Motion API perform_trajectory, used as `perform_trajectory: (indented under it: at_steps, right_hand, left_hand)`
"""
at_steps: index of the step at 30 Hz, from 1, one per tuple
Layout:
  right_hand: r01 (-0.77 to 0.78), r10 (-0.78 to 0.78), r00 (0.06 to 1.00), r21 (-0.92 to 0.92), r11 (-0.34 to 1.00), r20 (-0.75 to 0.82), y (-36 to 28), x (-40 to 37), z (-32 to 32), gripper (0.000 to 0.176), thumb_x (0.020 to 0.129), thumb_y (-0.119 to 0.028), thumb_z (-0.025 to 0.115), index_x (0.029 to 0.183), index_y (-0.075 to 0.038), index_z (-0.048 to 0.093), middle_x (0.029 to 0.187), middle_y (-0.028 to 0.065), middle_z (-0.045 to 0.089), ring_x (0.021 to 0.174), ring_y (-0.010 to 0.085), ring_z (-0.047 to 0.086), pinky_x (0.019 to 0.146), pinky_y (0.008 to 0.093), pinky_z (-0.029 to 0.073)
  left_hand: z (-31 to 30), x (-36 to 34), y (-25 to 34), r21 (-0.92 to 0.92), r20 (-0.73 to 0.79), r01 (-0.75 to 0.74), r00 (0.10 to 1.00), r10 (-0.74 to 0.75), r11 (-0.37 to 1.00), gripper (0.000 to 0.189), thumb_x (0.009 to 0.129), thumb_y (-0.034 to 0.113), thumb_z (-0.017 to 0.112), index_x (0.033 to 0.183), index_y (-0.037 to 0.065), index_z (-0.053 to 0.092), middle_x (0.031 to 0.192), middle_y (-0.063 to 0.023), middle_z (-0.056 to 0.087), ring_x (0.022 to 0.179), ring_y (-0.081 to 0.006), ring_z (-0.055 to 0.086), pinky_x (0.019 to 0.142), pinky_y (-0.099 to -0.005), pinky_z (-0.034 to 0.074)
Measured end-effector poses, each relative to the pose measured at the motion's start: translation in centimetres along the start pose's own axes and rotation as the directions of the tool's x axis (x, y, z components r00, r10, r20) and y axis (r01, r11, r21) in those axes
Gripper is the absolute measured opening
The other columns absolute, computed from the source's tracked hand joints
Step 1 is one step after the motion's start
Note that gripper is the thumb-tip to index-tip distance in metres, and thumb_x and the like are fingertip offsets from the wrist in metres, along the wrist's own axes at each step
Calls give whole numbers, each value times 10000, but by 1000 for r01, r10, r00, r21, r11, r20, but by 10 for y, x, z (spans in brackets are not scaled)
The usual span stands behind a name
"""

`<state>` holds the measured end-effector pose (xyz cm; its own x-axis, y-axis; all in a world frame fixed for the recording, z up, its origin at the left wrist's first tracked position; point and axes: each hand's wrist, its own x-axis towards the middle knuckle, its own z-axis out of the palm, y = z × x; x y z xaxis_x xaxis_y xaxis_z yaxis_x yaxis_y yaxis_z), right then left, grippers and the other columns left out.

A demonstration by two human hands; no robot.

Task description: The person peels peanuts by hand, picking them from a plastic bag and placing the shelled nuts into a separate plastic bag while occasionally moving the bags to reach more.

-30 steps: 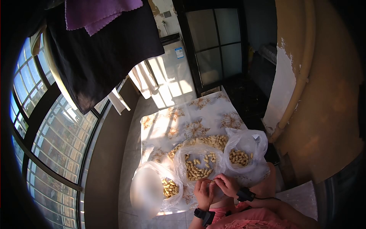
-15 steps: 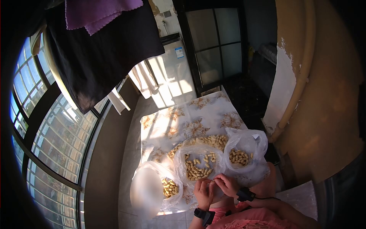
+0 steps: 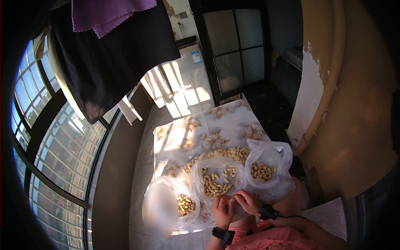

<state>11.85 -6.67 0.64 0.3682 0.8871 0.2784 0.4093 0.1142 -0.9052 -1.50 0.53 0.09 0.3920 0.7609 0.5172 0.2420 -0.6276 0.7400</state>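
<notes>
My left hand and my right hand meet at the near side of the middle plastic bag. Both are closed, with fingertips pinched together and almost touching. Anything between them is too small or hidden to make out. Unshelled peanuts lie inside the middle bag, just beyond my fingers. To the right, another clear bag holds more peanuts. A third bag on the left has peanuts in it too. Behind the middle bag runs a loose heap of peanuts.
Everything rests on a table with a flowered cloth. A blurred pale round shape covers part of the left bag. Dark cloth hangs at upper left, beside a barred window. A pipe runs down the right wall.
</notes>
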Motion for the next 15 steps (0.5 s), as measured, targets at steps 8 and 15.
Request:
perform_trajectory:
  at_steps: [8, 15]
  right_hand:
    - [13, -13, 1000, -5, 1000, -7, 1, 0, 1, 140, 992, -154, 579, 1043, -33, 629, 823, 132, 673, 709, 258, 664, 630, 343, 496]
    - [10, -10, 1000, 1, 1000, -7, 0, 0, 0, 134, 991, -149, 580, 1036, -33, 630, 806, 126, 667, 686, 236, 655, 619, 335, 491]
  left_hand:
    - [0, 1, 2, 2, -10, -3, 1000, 3, 1000, 143, 862, 146, 735, 914, 39, 654, 951, -126, 645, 848, -327, 631, 734, -408, 504]
    - [0, 0, 0, 15, -9, -10, 1000, 10, 1000, 156, 866, 160, 734, 921, 41, 651, 949, -126, 644, 849, -329, 629, 733, -412, 502]
